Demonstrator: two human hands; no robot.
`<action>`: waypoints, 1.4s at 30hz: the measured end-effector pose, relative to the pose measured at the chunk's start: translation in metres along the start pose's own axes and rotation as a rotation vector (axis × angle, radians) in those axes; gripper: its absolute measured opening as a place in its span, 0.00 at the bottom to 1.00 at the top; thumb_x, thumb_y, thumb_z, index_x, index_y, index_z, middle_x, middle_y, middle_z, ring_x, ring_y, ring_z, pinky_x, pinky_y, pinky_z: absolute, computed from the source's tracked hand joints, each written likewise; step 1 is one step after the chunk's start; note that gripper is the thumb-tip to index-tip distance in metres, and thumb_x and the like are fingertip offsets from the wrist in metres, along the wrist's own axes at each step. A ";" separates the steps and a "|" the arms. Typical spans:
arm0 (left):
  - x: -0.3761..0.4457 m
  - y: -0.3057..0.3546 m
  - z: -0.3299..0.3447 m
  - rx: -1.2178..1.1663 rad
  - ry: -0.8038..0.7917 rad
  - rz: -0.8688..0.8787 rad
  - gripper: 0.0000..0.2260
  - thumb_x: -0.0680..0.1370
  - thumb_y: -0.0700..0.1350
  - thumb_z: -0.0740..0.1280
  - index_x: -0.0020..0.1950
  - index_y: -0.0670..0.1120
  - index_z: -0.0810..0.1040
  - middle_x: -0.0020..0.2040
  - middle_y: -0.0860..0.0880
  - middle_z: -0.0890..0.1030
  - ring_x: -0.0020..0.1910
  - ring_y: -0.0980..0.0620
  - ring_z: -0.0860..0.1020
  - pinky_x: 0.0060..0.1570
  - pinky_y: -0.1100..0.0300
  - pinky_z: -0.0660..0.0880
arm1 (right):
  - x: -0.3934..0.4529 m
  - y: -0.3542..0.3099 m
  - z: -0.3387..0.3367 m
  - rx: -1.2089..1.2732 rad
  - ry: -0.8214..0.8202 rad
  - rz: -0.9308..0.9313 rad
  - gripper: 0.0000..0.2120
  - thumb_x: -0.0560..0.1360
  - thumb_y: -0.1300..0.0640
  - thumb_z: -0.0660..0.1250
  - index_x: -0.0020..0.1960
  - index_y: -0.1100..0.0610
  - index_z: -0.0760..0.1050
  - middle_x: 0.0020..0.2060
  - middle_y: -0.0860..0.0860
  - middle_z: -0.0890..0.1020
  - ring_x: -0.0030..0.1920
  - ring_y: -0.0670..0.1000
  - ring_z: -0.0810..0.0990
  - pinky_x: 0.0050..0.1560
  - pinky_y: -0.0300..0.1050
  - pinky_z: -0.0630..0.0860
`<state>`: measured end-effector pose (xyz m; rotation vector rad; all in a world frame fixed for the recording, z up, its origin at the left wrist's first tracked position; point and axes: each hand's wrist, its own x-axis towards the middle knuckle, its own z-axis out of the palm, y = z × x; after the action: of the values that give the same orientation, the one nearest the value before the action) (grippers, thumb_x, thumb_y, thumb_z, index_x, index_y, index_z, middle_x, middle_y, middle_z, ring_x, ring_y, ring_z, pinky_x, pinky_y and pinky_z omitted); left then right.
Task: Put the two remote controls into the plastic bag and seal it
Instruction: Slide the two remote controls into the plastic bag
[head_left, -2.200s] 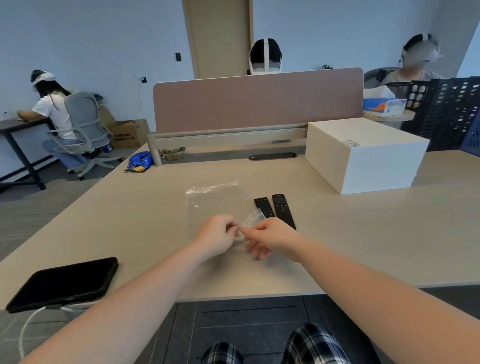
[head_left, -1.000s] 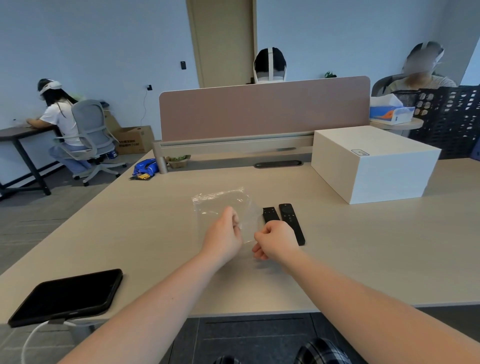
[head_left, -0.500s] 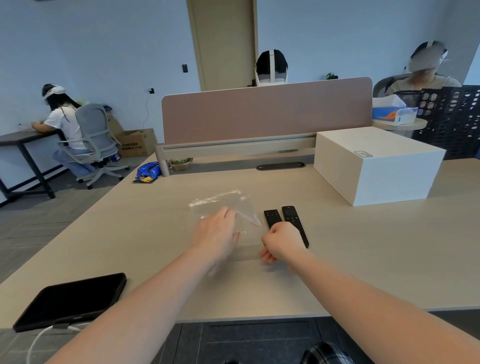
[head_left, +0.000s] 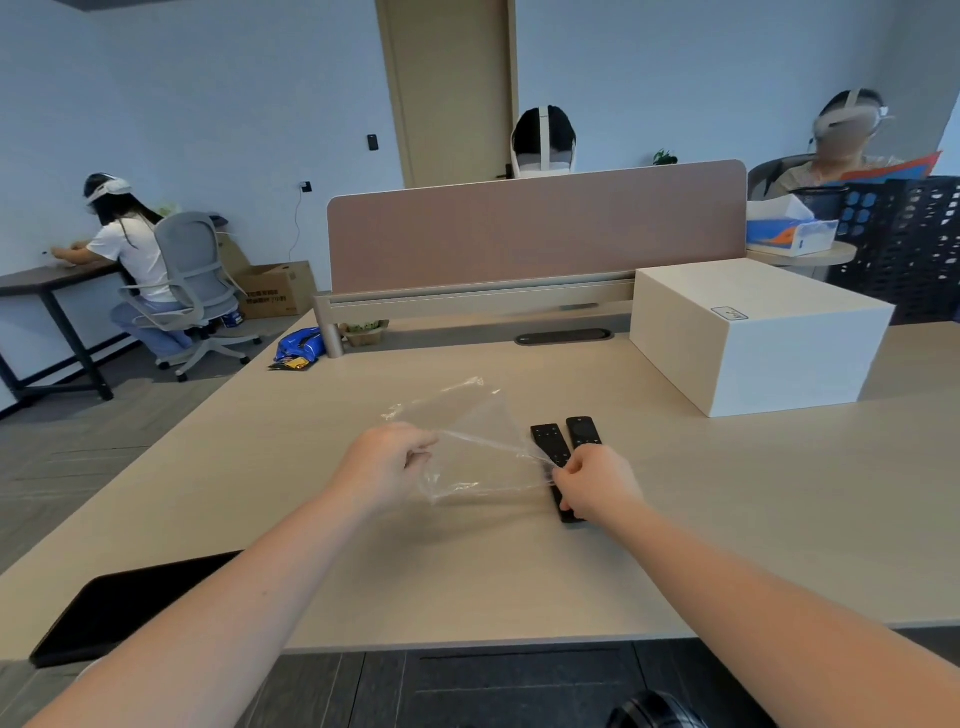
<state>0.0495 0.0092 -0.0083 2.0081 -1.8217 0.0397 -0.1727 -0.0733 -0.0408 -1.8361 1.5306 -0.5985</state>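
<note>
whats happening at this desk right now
A person is pulling open a clear, crinkly plastic bag over the pale wooden desk. The left hand pinches one side of its mouth and the right hand the other. Two slim black remote controls lie side by side on the desk just beyond the right hand, not yet in the bag.

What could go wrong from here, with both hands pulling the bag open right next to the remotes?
1. The left hand and right hand stretch the thin plastic bag taut; it might tear or slip free.
2. The right hand sits over the two remote controls, so it could nudge them.
3. Neither hand is free to load a remote.
</note>
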 end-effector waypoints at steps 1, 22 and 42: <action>-0.002 -0.001 0.002 -0.029 -0.051 0.006 0.17 0.76 0.36 0.63 0.65 0.45 0.75 0.59 0.45 0.79 0.55 0.45 0.77 0.54 0.60 0.72 | -0.001 0.000 0.001 -0.024 0.002 -0.017 0.13 0.75 0.53 0.63 0.33 0.54 0.67 0.39 0.53 0.85 0.41 0.54 0.81 0.45 0.46 0.78; -0.010 -0.001 0.020 -0.016 0.039 -0.063 0.11 0.77 0.43 0.65 0.59 0.47 0.73 0.47 0.50 0.85 0.51 0.43 0.79 0.46 0.54 0.74 | -0.013 -0.004 -0.004 -0.217 0.042 -0.022 0.18 0.74 0.56 0.62 0.64 0.55 0.68 0.55 0.55 0.81 0.55 0.59 0.79 0.48 0.46 0.75; 0.016 0.017 0.021 -0.062 0.132 -0.345 0.09 0.77 0.45 0.63 0.37 0.46 0.71 0.38 0.45 0.76 0.41 0.42 0.74 0.38 0.56 0.65 | -0.070 -0.038 -0.030 0.216 0.192 -0.357 0.11 0.75 0.57 0.68 0.58 0.52 0.81 0.43 0.44 0.80 0.43 0.43 0.79 0.39 0.24 0.68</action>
<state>0.0299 -0.0130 -0.0173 2.1902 -1.3614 0.0126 -0.1834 -0.0079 0.0117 -1.9373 1.2018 -1.0906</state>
